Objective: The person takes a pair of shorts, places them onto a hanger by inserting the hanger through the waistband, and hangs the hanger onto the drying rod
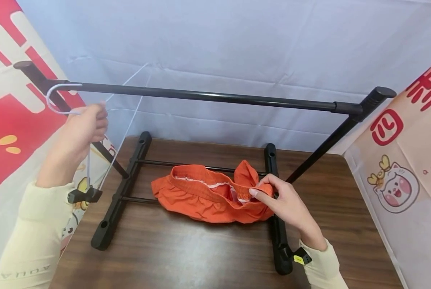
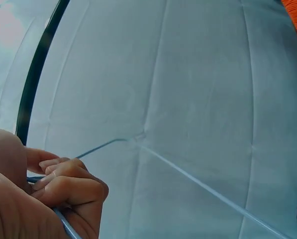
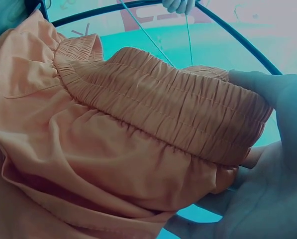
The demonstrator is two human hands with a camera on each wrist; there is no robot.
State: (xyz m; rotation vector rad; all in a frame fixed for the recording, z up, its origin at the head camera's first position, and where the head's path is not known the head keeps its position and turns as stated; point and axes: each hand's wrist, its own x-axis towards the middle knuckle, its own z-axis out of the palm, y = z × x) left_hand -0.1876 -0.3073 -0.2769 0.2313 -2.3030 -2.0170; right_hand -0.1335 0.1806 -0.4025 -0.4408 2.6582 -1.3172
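Note:
My left hand grips a pale wire clothes hanger below its hook, at the left end of the rack's bar. The hook overlaps the bar in the head view; I cannot tell whether it rests on it. In the left wrist view the fingers curl round the hanger wire. My right hand pinches the waistband of an orange elastic-waist garment at its right end. Low in the rack, the garment has its waist opening turned upward. The right wrist view shows the gathered waistband between thumb and fingers.
A black clothes rack spans the space, with two uprights and long feet on the brown wooden table. Thin crossbars join the feet. White cloth hangs behind, and printed panels stand at both sides.

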